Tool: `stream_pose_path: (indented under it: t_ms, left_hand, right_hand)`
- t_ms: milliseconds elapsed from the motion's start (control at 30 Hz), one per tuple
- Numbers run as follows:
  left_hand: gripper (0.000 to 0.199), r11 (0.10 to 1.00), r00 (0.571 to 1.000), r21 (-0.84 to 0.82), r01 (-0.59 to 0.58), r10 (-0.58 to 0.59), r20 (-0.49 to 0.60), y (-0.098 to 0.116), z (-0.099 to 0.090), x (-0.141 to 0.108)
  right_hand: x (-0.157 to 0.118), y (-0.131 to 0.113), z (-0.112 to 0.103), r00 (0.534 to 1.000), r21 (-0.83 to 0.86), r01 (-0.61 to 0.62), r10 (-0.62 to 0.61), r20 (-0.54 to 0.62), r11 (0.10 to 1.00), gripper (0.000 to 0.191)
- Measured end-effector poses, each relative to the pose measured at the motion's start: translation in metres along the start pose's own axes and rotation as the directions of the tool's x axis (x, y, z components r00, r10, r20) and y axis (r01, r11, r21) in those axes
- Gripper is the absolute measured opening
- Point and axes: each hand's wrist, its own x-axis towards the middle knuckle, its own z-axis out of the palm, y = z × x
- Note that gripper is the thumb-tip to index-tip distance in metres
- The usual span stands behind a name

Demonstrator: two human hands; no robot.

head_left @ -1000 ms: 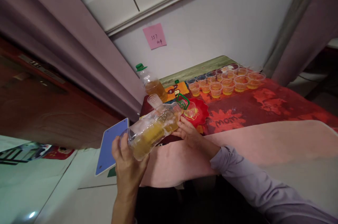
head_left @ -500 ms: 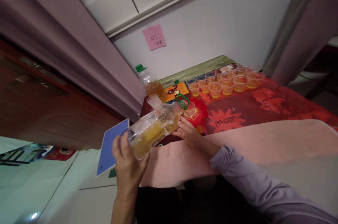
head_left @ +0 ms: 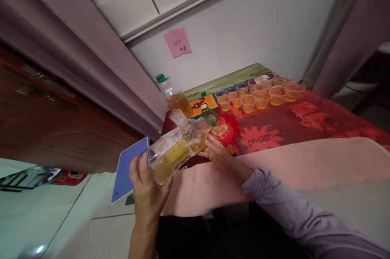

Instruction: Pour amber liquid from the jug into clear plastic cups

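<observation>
A clear plastic bottle [head_left: 176, 152] of yellow liquid lies tipped in my hands, its neck pointing right and a green handle ring [head_left: 212, 117] at that end. My left hand [head_left: 149, 186] grips its base. With its fingers against the underside near the neck, my right hand [head_left: 217, 153] supports the bottle. The bottle's mouth is at a clear plastic cup [head_left: 219, 128], which stands on a red scalloped plate [head_left: 233, 129]. Whether liquid is flowing into the cup is hard to make out.
Behind stands a second bottle [head_left: 179, 102] with a green cap. A stack of clear cups [head_left: 178, 116] is just beyond the held bottle. Several cups with yellow liquid [head_left: 249, 103] stand in rows at the back right. A blue board [head_left: 128, 169] is at the left.
</observation>
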Motion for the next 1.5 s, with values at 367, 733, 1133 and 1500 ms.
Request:
stream_pose_path:
  t_ms: [367, 733, 1133, 1500]
  left_hand:
    - [0.101, 1.0, 1.0, 0.005, -0.017, 0.017, -0.003, 0.0008, 0.0001, 0.0006]
    - [0.103, 0.999, 0.999, 0.037, -0.038, 0.038, 0.0, 0.0017, -0.0007, 0.0008]
    - [0.103, 1.0, 1.0, 0.018, -0.022, 0.022, 0.01, 0.0014, -0.0006, 0.0017]
    - [0.104, 0.998, 0.998, 0.034, -0.055, 0.054, 0.016, 0.0008, -0.0017, 0.0034]
  right_hand:
    - [0.001, 0.0012, -0.0008, 1.0, 0.022, -0.006, 0.007, -0.025, 1.0, 0.067]
    - [0.0034, 0.0048, -0.0041, 1.0, 0.013, 0.004, -0.004, -0.017, 1.0, 0.062]
    - [0.0004, 0.0003, -0.0001, 1.0, 0.022, -0.001, 0.001, -0.007, 1.0, 0.063]
    - [0.0019, 0.0019, -0.0017, 1.0, 0.042, -0.012, 0.012, -0.019, 0.999, 0.067]
